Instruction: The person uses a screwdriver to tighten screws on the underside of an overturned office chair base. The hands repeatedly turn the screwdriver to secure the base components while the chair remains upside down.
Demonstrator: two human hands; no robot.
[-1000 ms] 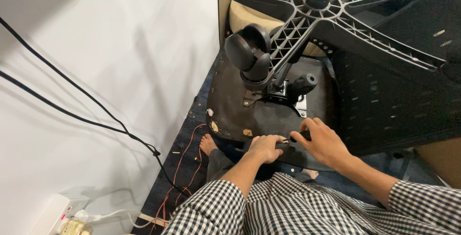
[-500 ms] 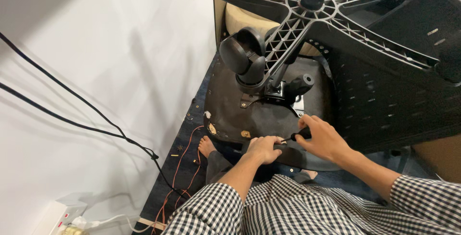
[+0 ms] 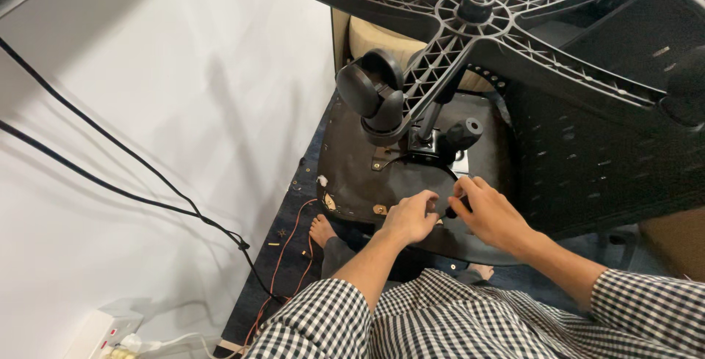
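Far to the left of the upturned chair seat [image 3: 382, 175], a white power strip [image 3: 99, 330] lies at the foot of the white wall [image 3: 147, 109], and two black cables [image 3: 110, 183] run slanting down that wall toward it. Nearer the seat, thin red wires [image 3: 283, 256] trail over the dark blue carpet [image 3: 290, 219], and a bare foot [image 3: 321, 229] rests on the carpet just beside the seat's left edge.

The seat lies bottom up, its dark underside facing the camera. The left hand [image 3: 409, 217] sits on the near part of that underside, fingers curled and pinched around something small that cannot be made out. Touching it on the right, the right hand [image 3: 490, 212] is closed around a short black handle [image 3: 454, 208], most likely a small tool, with its tip hidden between the two hands. Both arms wear black-and-white checked sleeves [image 3: 323, 326].

Above the hands, the black star base [image 3: 477, 21] stands up from the seat's middle, with one caster wheel [image 3: 371, 91] hanging from its nearest spoke. To the right of the seat is the black perforated backrest [image 3: 587, 153], and behind the base is a beige cushion [image 3: 382, 28].
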